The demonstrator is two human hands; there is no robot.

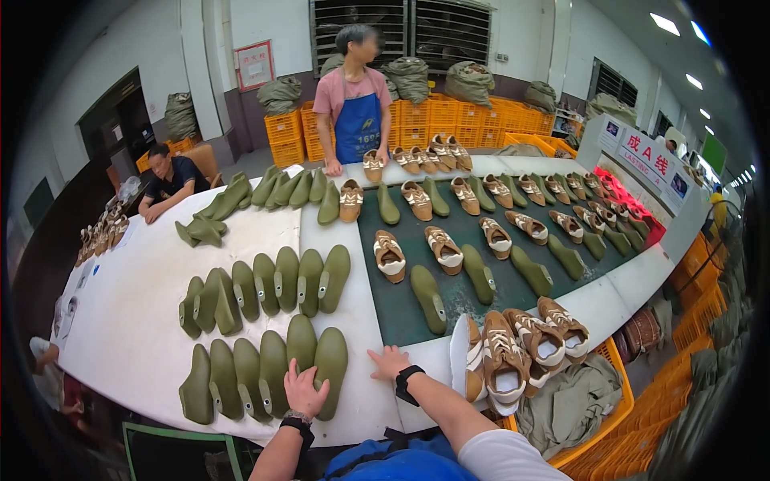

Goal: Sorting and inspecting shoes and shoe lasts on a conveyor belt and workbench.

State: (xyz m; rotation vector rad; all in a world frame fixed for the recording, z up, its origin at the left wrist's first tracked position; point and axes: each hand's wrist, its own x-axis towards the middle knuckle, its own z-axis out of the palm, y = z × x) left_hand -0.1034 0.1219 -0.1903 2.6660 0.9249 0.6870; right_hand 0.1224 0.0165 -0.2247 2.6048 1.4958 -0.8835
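Head view: the left hand (pixel 304 390) lies flat, fingers spread wide, on the near row of green lasts (pixel 265 370), its fingertips on the two lasts at the right end of that row. It grips nothing. The right hand (pixel 388 362) rests palm down on the white table (pixel 144 313), just right of that row, fingers spread and holding nothing; a black watch (pixel 407 383) sits on its wrist.

Behind the near row, farther from the person, stands a second row of lasts (pixel 269 284), and beyond that a looser group of lasts (pixel 241 196) near the table's far edge. Right of the near row runs a dark green belt (pixel 497 264) carrying tan shoes (pixel 443 247) and single lasts in lines. At the belt's near end, right of the right hand, four tan shoes (pixel 521 349) lie bunched together, touching one another.

Across the belt a person in a blue apron (pixel 358 124) stands with both hands on the table edge. Far left of the rows another person (pixel 170 183) leans on the table. Orange crates (pixel 449 120) are stacked along the far wall.
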